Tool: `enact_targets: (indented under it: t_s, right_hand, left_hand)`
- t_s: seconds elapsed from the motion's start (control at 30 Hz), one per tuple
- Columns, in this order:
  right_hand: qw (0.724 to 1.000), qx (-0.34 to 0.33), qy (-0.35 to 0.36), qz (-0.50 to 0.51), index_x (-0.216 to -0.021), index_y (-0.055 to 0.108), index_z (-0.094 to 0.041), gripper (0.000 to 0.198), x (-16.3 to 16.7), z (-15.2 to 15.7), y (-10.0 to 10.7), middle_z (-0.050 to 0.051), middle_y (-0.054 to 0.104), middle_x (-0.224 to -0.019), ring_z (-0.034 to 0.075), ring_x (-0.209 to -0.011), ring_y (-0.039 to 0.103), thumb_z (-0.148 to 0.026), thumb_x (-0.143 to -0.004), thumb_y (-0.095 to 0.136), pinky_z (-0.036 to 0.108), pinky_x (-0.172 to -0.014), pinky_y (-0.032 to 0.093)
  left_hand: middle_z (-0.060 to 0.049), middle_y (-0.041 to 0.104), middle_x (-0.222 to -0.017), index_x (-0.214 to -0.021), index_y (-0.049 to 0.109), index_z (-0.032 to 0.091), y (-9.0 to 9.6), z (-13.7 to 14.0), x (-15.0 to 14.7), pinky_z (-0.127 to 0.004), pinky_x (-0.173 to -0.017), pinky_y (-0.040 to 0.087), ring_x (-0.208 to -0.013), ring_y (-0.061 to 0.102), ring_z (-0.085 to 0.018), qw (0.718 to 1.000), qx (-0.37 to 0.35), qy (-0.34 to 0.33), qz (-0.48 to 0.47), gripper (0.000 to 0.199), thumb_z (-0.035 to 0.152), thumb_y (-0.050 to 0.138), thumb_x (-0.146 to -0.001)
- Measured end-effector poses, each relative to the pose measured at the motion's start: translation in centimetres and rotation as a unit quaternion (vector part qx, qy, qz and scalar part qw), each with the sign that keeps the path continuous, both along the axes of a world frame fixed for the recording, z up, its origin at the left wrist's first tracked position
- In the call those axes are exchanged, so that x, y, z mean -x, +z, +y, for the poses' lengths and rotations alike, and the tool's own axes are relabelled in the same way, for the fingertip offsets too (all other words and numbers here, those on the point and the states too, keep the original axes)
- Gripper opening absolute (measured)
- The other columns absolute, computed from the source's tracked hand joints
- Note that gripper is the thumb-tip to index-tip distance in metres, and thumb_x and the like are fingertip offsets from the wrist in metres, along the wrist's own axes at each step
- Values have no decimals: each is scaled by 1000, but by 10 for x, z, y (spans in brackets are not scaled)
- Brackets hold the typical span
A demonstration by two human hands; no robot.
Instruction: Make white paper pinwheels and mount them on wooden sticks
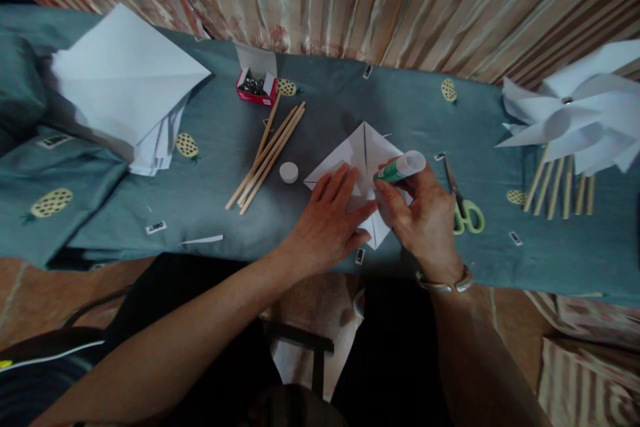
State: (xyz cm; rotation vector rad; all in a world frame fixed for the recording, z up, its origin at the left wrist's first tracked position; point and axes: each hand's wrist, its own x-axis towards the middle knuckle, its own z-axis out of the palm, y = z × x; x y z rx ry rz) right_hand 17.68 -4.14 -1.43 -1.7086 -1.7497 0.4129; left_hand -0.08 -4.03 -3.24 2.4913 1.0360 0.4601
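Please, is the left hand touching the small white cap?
Apart. The head view plainly shows blue-green tablecloth between the left hand and the small white cap.

No text legible | tablecloth patches [156, 227], glue stick [399, 168], red box [256, 96]: print unclear

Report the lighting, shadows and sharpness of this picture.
Head view: dim light, a soft shadow on the tablecloth around the white cap; head view: the paper pinwheels near the right edge look smeared; head view: small lettering on the glue stick is unreadable.
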Motion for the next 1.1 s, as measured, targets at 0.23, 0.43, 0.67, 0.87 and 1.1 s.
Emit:
enact_targets:
  t_s: [0.23,0.43,0.67,0.87,1.1]
  right_hand:
    - [1000,-4,-2,-9,-112,59,-21,28,3,1,3,6,75,-92,25,-83,73,-38,-89,58,41,-75,58]
    - [1000,-8,-4,-2,-112,58,-22,28,8,2,2,6,76,-94,25,-86,74,-38,-89,57,40,-74,58]
    - [1000,3,-4,13,-112,58,-21,28,12,2,3,8,75,-100,26,-89,73,-36,-89,59,42,-78,57]
    - [993,24,-12,118,-107,60,-21,28,13,5,-2,6,74,-99,24,-92,72,-35,-84,66,43,-84,56]
    - [878,40,-49,475,-87,67,-25,9,7,10,-8,-3,72,-85,13,-82,70,-29,-81,72,29,-81,57]
  left_hand:
    - [-16,26,-160,-132,56,24,2,0,-1,-64,-115,26,-148,18,-41,1000,4,1,9,52,45,64,-86]
    - [-16,24,-161,-132,56,24,3,0,-1,-63,-115,25,-149,18,-40,1000,6,1,11,51,46,63,-87]
    - [-15,24,-161,-135,53,24,0,0,-1,-63,-116,24,-148,19,-40,1000,-2,-1,17,53,45,63,-87]
    - [-13,22,-162,-134,55,23,1,0,-1,-60,-118,21,-149,17,-38,1000,13,-2,7,50,45,59,-89]
    - [-13,22,-162,-130,59,24,1,1,-1,-61,-118,19,-149,16,-39,1000,16,-1,-1,49,44,64,-86]
